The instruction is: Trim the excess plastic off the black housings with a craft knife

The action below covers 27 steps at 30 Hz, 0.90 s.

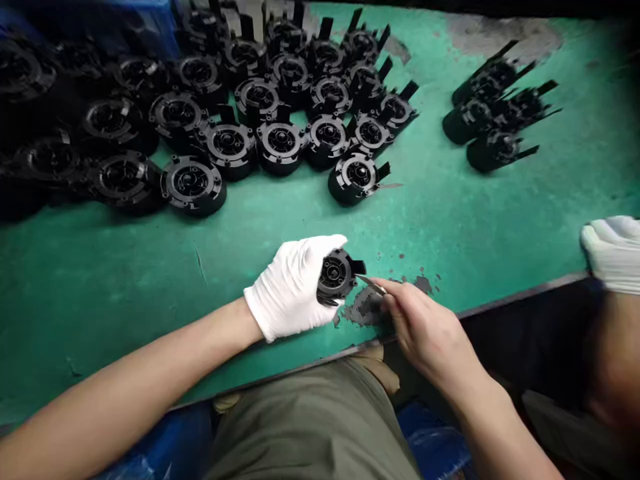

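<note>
My left hand (290, 287), in a white fabric glove, grips a round black plastic moulded part (335, 275) with its face turned up and a flat tab sticking out to the right. My bare right hand (420, 327) pinches a small metal-bladed knife (371, 285) between fingers and thumb. The blade's tip reaches the edge of the black part, close to the tab. The glove and fingers hide part of the black part's rim.
Many similar black parts (230, 143) stand in rows on the green workbench (125, 267), with a smaller group (493, 110) at the right. A second blade (389, 186) lies on the nearest part. A co-worker's white-gloved hand (613, 253) shows at the right edge.
</note>
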Motion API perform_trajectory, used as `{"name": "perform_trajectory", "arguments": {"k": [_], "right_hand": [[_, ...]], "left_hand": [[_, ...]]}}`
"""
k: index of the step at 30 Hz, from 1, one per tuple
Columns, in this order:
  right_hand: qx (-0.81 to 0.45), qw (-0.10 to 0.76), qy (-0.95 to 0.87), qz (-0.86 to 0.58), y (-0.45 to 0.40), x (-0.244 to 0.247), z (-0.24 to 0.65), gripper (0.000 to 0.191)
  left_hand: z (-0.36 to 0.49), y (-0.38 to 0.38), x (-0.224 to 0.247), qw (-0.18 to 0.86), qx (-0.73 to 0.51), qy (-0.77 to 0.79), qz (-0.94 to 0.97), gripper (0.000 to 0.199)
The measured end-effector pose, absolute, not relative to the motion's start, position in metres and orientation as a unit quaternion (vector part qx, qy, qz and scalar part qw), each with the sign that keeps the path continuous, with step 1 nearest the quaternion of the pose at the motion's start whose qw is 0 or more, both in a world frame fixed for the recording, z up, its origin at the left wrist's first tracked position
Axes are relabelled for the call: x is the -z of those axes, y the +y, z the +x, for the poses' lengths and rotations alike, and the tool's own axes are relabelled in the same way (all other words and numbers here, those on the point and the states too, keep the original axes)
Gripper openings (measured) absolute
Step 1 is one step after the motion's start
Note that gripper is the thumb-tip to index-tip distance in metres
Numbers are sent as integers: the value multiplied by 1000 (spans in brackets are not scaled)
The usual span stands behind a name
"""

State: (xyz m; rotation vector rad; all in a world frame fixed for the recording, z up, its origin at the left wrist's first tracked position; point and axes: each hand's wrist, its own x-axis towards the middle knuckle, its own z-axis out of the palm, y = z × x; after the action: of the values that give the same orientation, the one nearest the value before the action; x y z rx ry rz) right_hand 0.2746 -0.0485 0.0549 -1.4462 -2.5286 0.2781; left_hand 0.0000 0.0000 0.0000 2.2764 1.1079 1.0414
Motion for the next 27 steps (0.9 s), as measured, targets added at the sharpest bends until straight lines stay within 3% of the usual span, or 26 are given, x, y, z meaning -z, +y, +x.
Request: {"name": "perform_trajectory", "arguments": {"k": [11,27], "right_hand": [[38,36,-859,-509,-57,-62,250,40],[47,7,-857,-514,-51,-70,243,36]], "left_hand": [[3,0,-6,213,-367,412,807,75],[2,3,-3,218,-362,408,809,75]]}}
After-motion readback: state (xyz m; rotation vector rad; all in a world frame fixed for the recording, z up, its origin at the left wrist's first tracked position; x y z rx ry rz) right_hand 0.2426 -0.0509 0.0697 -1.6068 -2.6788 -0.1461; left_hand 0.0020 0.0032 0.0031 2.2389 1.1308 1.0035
